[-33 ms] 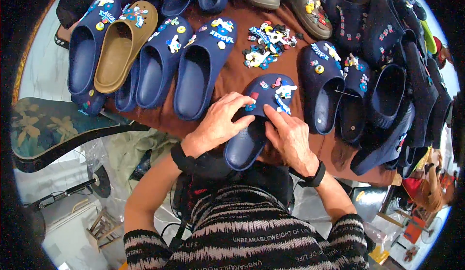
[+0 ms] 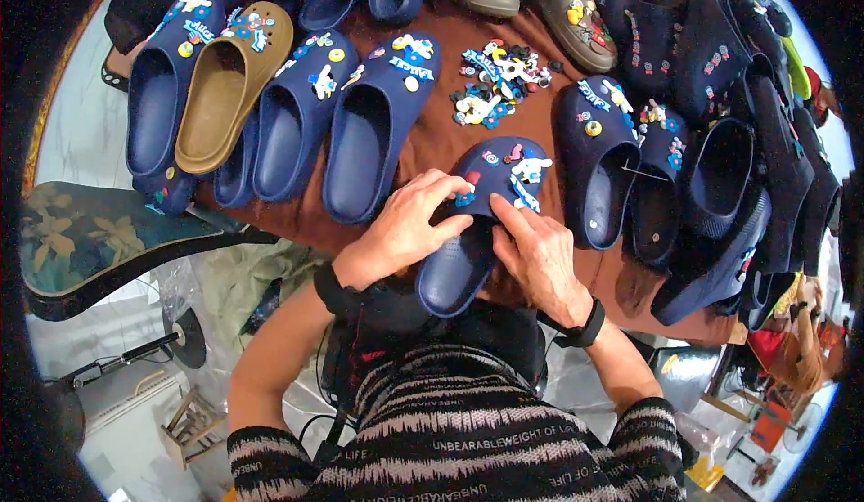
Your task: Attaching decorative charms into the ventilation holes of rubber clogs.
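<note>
Fitting charms (image 2: pixel 532 169) seems the current step: left hand (image 2: pixel 407 228) and right hand (image 2: pixel 545 259) both clamp the navy clog (image 2: pixel 457 273) near its opening; next probably calls for firm finger pressure.

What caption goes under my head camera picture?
Left hand and right hand touch a navy clog near a pile of colourful charms.

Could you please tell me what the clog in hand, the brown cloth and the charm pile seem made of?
Clog: probably moulded foam or rubber, satin, from its smooth one-piece look. Cloth: likely dull fabric, from its creases. Charms: perhaps smooth plastic or rubber, from their bright solid colours.
</note>
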Available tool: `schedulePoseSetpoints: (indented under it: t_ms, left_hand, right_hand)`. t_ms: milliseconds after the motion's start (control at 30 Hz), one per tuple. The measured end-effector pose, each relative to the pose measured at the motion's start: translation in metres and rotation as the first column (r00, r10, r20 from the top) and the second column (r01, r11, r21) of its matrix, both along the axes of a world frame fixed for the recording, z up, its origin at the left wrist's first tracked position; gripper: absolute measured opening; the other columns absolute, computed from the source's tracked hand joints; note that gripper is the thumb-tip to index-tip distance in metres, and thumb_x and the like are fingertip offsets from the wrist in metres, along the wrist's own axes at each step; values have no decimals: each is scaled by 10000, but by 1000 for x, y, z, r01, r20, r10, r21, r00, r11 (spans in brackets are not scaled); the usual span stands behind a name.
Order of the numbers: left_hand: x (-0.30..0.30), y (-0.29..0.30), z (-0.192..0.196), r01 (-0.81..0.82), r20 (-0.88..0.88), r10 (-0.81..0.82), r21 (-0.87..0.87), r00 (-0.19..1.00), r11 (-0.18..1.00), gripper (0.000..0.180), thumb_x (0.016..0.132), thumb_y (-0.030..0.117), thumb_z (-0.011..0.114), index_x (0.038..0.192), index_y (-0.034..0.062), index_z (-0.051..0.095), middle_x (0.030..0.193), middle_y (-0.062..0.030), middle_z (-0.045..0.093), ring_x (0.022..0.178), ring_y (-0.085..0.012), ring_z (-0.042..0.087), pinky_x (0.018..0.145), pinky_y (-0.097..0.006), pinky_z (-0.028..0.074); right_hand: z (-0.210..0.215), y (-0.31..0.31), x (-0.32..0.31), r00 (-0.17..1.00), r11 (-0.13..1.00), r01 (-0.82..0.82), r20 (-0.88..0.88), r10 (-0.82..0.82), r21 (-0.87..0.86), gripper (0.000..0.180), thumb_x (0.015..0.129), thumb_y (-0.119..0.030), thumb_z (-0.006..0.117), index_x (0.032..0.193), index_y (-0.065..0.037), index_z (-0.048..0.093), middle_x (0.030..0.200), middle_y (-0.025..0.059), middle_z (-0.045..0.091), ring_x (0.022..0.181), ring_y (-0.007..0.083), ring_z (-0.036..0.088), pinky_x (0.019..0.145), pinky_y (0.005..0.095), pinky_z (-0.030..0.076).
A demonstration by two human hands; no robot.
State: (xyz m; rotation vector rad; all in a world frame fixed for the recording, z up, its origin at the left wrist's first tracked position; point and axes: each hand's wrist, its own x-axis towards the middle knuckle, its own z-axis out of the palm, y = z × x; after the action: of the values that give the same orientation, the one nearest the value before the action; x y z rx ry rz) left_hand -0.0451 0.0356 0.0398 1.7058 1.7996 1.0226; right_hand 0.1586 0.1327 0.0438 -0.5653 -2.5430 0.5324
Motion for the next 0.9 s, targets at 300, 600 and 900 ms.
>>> schedulePoseSetpoints:
  t_ms: [300,600,900]
  left_hand:
    - [-20,34,25,111,101,-84,-303,991,946,230,944,239,679,989,13,676,825,-91,714,762,-187,691,688,-365,538]
    - [-20,46,29,162,-40,-184,-322,982,933,206,913,227,674,926,22,662,721,-141,674,675,-292,684,632,-415,519]
    - [-7,36,33,-2,-260,-77,-293,962,956,244,902,249,668,846,11,651,758,-177,686,712,-367,682,653,-477,517]
  right_hand:
    - [-1,-2,2,1000,999,10,11,-9,-33,430,851,-126,703,1267,-91,600,780,105,593,687,311,633,617,433,507]
    - [-1,-3,2,1000,998,22,7,-22,-64,411,862,-139,696,1257,-89,592,791,107,597,697,309,640,623,436,511]
    - [-2,-5,1,999,997,40,9,-39,-67,428,866,-136,693,1274,-87,572,803,114,599,700,309,648,603,439,519]
